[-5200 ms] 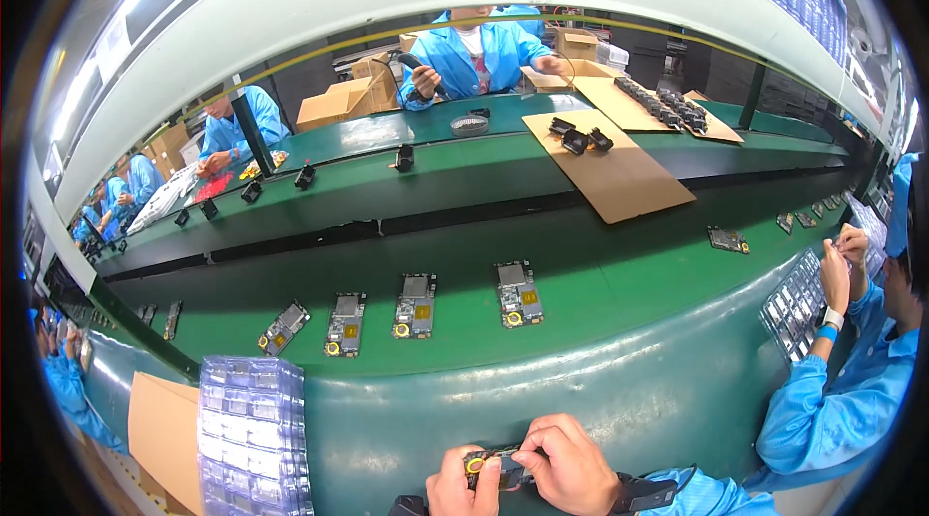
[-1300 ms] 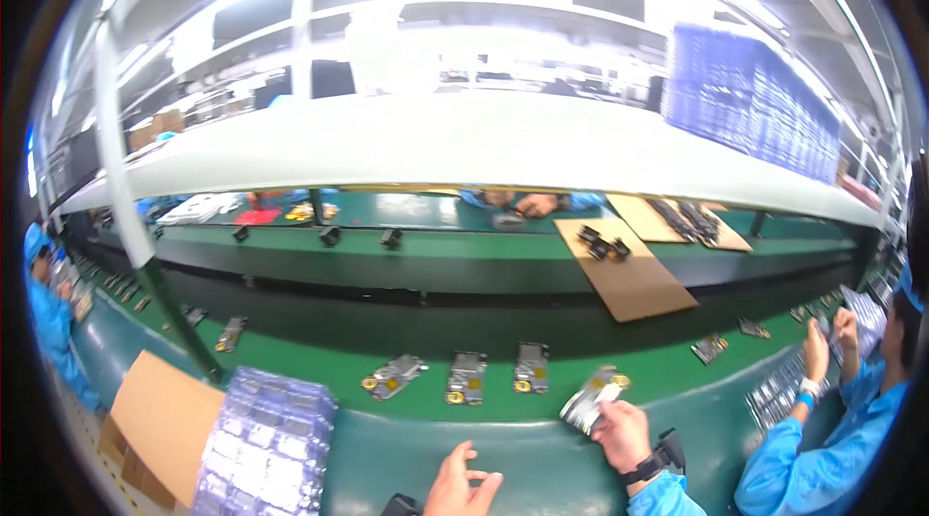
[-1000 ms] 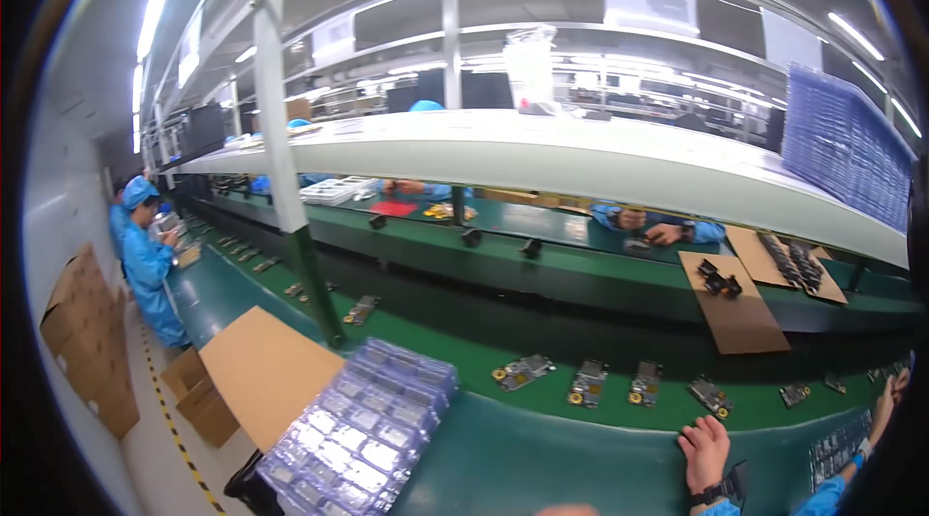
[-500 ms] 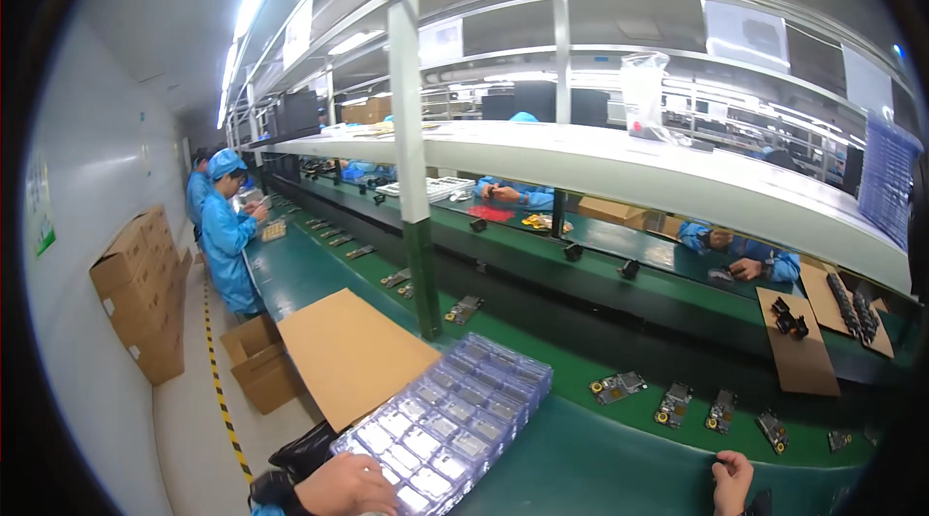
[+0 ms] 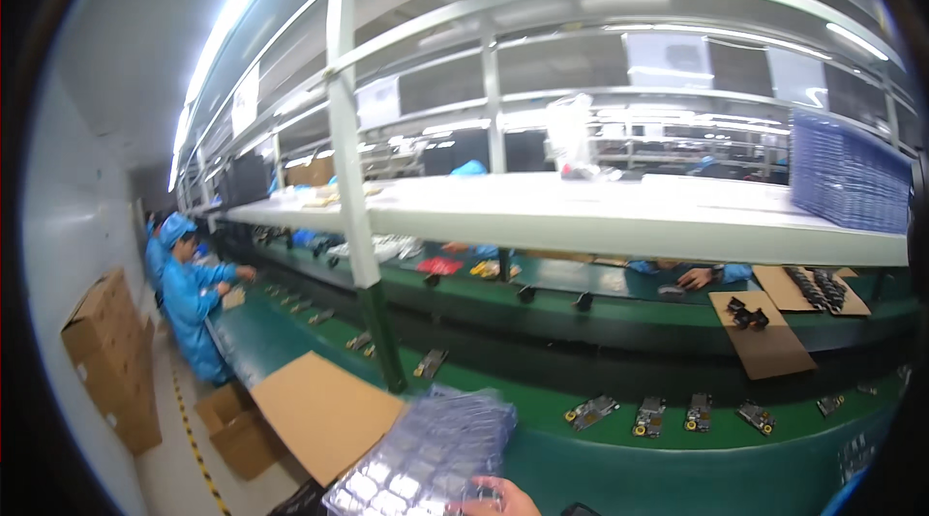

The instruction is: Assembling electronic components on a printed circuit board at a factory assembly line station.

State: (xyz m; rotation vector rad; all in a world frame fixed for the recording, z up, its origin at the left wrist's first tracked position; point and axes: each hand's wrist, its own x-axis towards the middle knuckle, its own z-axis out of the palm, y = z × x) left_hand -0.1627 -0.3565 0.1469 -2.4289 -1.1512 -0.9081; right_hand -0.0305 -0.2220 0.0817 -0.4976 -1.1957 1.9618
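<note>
Stack of clear blister trays (image 5: 426, 453) blocking the near left, open green belt (image 5: 619, 463) rightward, small assemblies (image 5: 668, 414) beyond

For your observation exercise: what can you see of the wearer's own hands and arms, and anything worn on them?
Very little shows: only the bare fingers of one hand at the lower edge. No glove, ring or sleeve is visible there. Which hand it is cannot be told, and no forearm is in the picture.

Electronics assembly factory, long green conveyor belt (image 5: 619, 439) (parts spaced along it), blue-gowned workers (image 5: 189, 298), cardboard boxes (image 5: 111, 352)
</note>
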